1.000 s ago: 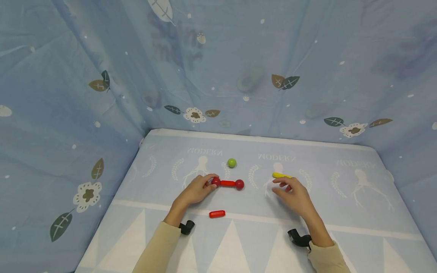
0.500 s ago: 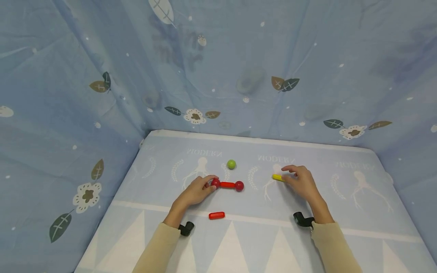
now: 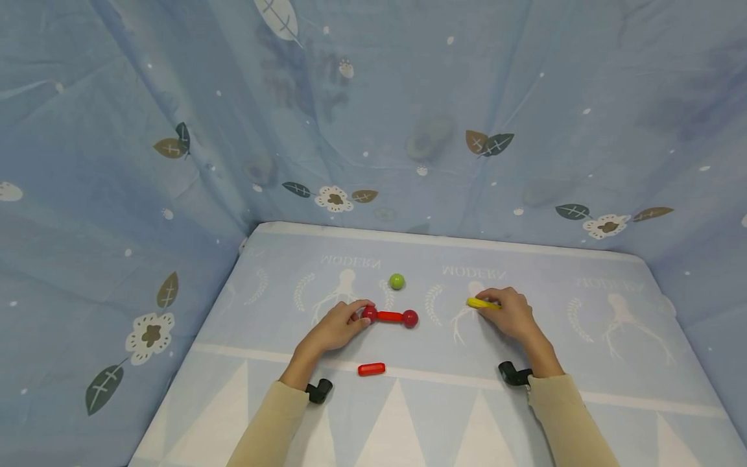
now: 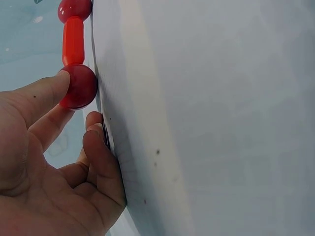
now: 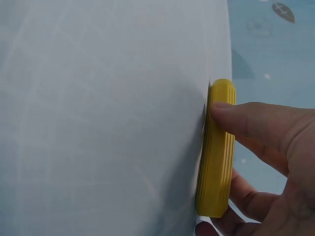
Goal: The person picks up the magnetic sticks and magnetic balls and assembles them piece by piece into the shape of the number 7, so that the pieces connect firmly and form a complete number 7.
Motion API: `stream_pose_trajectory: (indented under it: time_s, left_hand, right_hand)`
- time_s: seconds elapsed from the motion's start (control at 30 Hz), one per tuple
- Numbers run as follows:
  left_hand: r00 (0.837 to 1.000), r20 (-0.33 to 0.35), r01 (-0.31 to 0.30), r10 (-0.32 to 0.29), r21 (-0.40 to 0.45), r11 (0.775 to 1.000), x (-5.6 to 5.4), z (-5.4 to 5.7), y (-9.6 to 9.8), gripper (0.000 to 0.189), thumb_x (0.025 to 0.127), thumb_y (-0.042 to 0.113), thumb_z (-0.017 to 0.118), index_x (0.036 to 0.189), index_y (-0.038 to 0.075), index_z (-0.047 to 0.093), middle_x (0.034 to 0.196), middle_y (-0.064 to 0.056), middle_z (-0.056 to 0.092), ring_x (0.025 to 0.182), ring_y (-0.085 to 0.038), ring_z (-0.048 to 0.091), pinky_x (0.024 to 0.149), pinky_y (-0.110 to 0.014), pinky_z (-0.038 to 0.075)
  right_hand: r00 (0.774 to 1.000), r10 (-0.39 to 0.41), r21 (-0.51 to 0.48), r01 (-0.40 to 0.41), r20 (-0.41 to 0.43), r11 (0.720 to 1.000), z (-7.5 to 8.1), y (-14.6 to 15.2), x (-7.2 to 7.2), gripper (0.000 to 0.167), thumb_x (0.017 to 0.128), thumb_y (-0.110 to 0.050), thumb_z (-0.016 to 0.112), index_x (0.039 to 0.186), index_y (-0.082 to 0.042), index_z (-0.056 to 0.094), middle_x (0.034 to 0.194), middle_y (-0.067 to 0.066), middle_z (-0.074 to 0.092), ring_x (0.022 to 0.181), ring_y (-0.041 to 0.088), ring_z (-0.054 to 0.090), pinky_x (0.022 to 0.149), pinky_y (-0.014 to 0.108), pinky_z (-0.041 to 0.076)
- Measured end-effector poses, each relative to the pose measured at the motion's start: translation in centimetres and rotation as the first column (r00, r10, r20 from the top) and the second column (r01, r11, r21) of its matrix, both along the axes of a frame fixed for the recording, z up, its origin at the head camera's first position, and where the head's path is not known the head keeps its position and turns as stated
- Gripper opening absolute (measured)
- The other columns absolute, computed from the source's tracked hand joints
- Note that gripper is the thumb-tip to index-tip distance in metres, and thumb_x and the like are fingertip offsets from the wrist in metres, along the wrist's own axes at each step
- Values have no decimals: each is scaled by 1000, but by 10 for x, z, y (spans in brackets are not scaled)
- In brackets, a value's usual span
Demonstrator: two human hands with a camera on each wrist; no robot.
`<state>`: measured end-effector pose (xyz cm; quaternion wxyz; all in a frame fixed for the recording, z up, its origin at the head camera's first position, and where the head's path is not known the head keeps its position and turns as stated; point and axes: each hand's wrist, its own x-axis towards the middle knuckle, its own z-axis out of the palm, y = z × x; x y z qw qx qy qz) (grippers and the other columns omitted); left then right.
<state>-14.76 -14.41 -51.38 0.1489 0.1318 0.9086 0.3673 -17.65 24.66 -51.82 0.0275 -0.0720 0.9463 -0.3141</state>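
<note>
- Table: big and flat, under the toys.
- Left hand: thumb and a finger pinch the near ball of the red toy, just ball-wide apart.
- Right hand: thumb and fingers pinch the yellow stick — a small gap.
- Red toy: between the hands; looks hard, light and (it's shiny) maybe slippery. Its middle bar seems good to hold.
- Yellow stick: over at the right, probably stiff and light; its ridges should help grip, best around the middle.
- Loose red stick: nearer the person.
- Green ball: behind the red toy, untouched.

Soft light; wrist views dimmer, shadows blurry.
</note>
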Motion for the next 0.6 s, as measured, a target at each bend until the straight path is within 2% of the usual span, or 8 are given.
stream_pose_trajectory:
  time_s: [0.13,0.3,0.53,0.6]
  left_hand:
    - [1000,4,1,-1,-2,1000,0,0,0,36,99,23,65,135,19,60,86,-4,50,77,-19,47,65,-33,41]
    - [1000,4,-2,2,0,1000,0,0,0,37,99,22,64,136,19,61,86,-4,50,77,-19,47,64,-33,41]
    - [1000,13,1,-1,1,1000,-2,0,0,36,99,22,65,135,19,61,87,-5,50,77,-20,47,64,-33,41]
    - [1000,14,1,-1,-2,1000,-2,0,0,36,99,22,65,135,19,60,87,-5,50,77,-20,47,64,-33,41]
  right_hand:
    - [1000,-2,16,2,12,1000,2,-1,1,25,90,-15,73,114,-7,73,106,17,65,98,38,57,77,58,37]
    - [1000,-11,-38,12,26,999,10,-3,2,27,90,-12,74,117,-7,72,107,18,65,98,37,58,78,58,34]
    - [995,-41,-158,55,90,986,15,-4,4,34,95,-17,70,127,-7,65,114,20,63,99,37,60,83,50,48]
    - [992,-56,-200,78,115,977,14,-5,4,36,97,-20,69,130,-7,63,115,20,63,101,37,60,84,47,49]
